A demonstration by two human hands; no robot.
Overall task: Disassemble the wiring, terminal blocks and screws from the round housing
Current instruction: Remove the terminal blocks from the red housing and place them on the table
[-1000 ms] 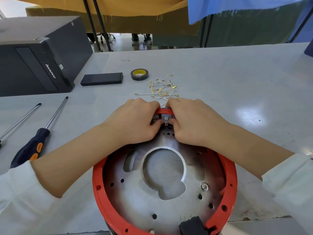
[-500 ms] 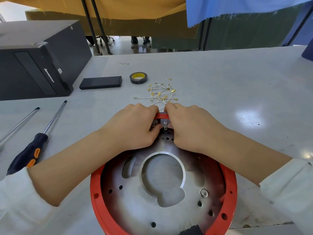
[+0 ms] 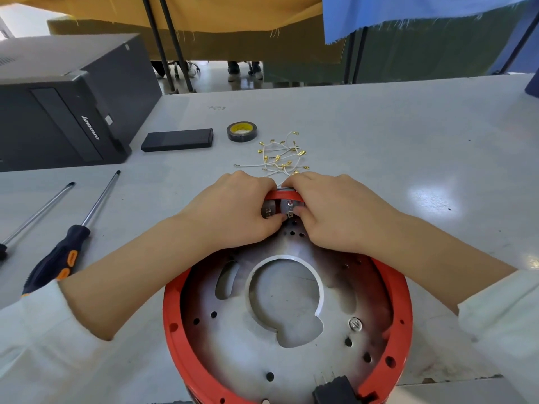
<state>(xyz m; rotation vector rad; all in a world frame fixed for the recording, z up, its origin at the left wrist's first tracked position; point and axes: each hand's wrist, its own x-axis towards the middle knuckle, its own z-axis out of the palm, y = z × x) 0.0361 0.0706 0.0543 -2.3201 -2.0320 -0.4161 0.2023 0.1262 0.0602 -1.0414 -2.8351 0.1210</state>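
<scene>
Round housing [image 3: 287, 330] sits at the near edge of the table [image 3: 379, 135], red rim up, metal plate w/ big centre cutout facing the camera. Behind it, far left, a black computer case [image 3: 58, 103]; left of the housing, two screwdrivers, the orange-and-black one [image 3: 68, 243] nearer, a plain shaft one [image 3: 38, 214] beyond. Further back a flat black box [image 3: 178, 140], then a tape roll [image 3: 241, 131].

Step in hand, I'd say: pulling a terminal block off the far rim. A pile of loose white wires [image 3: 281, 157] w/ gold lugs lies just beyond the rim, so wiring looks mostly off already.

Left hand [image 3: 233, 211] and right hand [image 3: 329, 211] meet at the far side of the rim, both curled over it. Small grey terminal parts [image 3: 290, 209] w/ metal tabs show in the gap between them, just inside the rim. Left fingers are bent in close around the left part, right thumb pressed beside the right one. Whether they truly pinch the parts or just brace them, can't tell, fingertips hidden.

Next move prob needs a steady pull or wiggle upward while the other hand holds the rim down. One screw [image 3: 355, 324] is in the plate at near right, so a screwdriver comes after, I reckon.
</scene>
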